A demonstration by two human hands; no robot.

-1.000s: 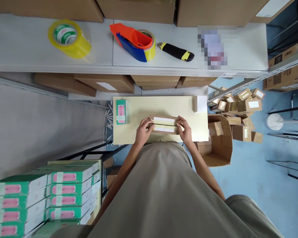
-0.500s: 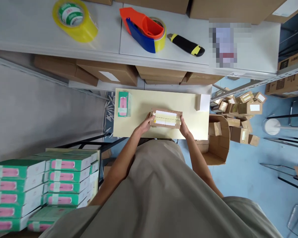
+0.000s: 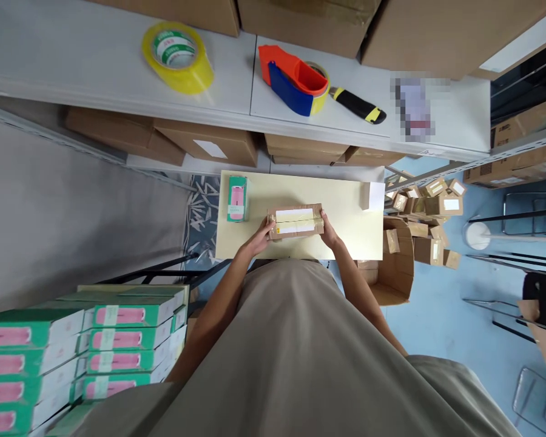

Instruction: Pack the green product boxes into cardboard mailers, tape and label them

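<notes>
A small brown cardboard box (image 3: 295,221) with white paper and tape across its top is held level over the pale yellow table (image 3: 341,237). My left hand (image 3: 259,237) grips its left end, and my right hand (image 3: 329,229) is closed on the right end. The flaps of the box are together along a middle seam. Left of it on the table stands a green box with a pink picture (image 3: 237,199). At the table's far right corner sits a white block (image 3: 374,196).
On the shelf (image 3: 236,79) above lie a yellow tape roll (image 3: 178,59), an orange and blue tape dispenser (image 3: 295,79) and a utility knife (image 3: 358,105). Green boxes (image 3: 122,340) are stacked at lower left. A large open carton (image 3: 398,267) and several small parcels (image 3: 437,221) are at right.
The gap between the top flaps has closed. My hands have shifted from the flaps to the two ends of the cardboard box, which is now held up. The camera view has shifted.
</notes>
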